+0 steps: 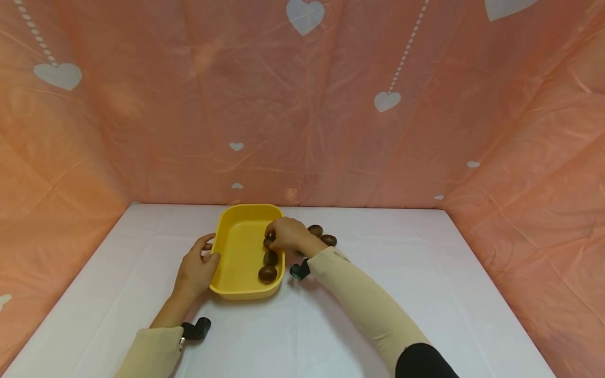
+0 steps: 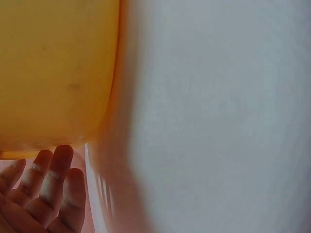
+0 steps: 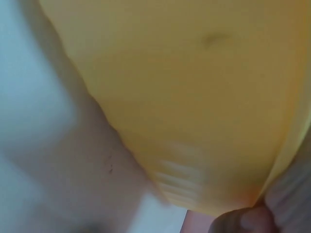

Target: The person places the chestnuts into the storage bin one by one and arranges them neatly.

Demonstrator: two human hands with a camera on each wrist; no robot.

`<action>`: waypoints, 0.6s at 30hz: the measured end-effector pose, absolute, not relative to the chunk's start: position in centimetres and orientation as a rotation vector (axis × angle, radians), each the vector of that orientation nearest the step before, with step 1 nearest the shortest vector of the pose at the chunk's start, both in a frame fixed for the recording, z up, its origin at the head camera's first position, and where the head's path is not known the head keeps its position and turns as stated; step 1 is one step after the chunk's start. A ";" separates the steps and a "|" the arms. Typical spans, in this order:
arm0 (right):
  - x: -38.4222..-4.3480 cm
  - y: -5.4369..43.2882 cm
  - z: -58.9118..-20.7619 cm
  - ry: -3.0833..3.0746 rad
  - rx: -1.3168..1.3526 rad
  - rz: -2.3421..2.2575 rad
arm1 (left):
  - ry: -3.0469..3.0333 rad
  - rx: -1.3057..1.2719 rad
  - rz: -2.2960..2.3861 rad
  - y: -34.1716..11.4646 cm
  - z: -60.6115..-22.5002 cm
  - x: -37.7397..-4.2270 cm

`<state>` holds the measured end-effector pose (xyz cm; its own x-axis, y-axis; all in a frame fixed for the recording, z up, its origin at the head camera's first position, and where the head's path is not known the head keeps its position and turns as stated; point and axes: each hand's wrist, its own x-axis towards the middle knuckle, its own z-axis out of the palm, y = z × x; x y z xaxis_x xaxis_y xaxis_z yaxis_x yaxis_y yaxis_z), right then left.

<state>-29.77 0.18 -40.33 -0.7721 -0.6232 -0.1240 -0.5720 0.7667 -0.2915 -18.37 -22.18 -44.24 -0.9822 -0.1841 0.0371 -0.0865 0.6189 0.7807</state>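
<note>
A yellow plastic tray (image 1: 236, 252) with rounded corners stands on the white table. At its left side is my left hand (image 1: 195, 269), thumb by the rim. The left wrist view shows these fingers (image 2: 62, 170) fairly straight against the tray's outer wall. My right hand (image 1: 290, 234) reaches over the right rim and pinches a glossy dark brown chestnut (image 1: 268, 242) inside, partly hidden by the fingers. Two more chestnuts (image 1: 267, 273) lie in a row along the tray's right side. In the right wrist view, only part of the hand shows beside the yellow wall.
Two chestnuts (image 1: 328, 240) lie on the table right of the tray, beyond the right wrist; the forearm may hide others. The white tabletop (image 1: 402, 262) extends on both sides. An orange sheet (image 1: 302, 131) with white hearts hangs behind and at the sides.
</note>
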 end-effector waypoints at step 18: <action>-30.2 -0.1 -40.5 2.691 -0.895 -0.336 | -2.745 0.242 -1.280 -22.1 -44.1 -18.2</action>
